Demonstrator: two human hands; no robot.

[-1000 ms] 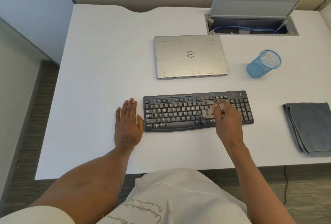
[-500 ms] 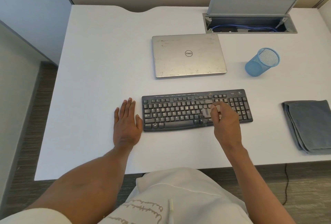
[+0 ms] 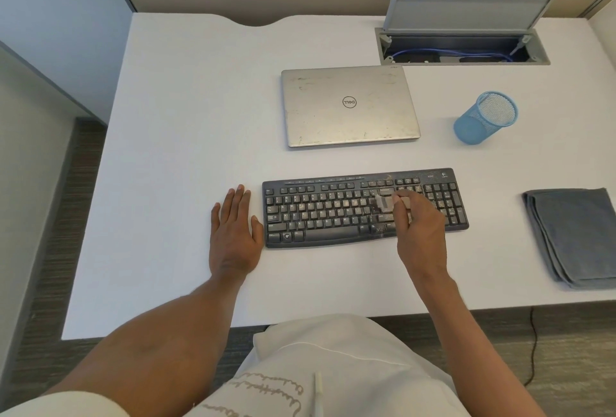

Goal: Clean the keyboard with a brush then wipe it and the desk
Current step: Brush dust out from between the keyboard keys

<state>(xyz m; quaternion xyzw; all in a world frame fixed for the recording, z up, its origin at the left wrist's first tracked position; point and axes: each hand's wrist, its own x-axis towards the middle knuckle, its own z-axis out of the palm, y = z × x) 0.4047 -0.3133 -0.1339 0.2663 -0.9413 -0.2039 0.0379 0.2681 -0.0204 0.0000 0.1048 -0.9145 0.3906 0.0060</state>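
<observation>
Head view. Your right hand (image 3: 420, 226) pinches a small pale brush (image 3: 383, 203), blurred, over the right-centre keys of the dusty black keyboard (image 3: 333, 213), which lies on the white desk (image 3: 186, 116) near its front edge. Your left hand (image 3: 233, 233) lies flat on the desk, fingers straight and together, thumb just beside the keyboard's left end. A folded grey cloth (image 3: 576, 236) lies at the desk's right edge; a closed laptop (image 3: 348, 106) lies behind the keyboard.

From the keyboard (image 3: 333, 213), you have bare desk (image 3: 186, 116) from 9 to 11 o'clock, past your left hand (image 3: 233, 230) lying flat just beside its edge. The laptop (image 3: 350, 106) blocks 12 o'clock, a mesh cup (image 3: 483, 119) stands at 2, and a folded cloth (image 3: 573, 233) lies at 3.
</observation>
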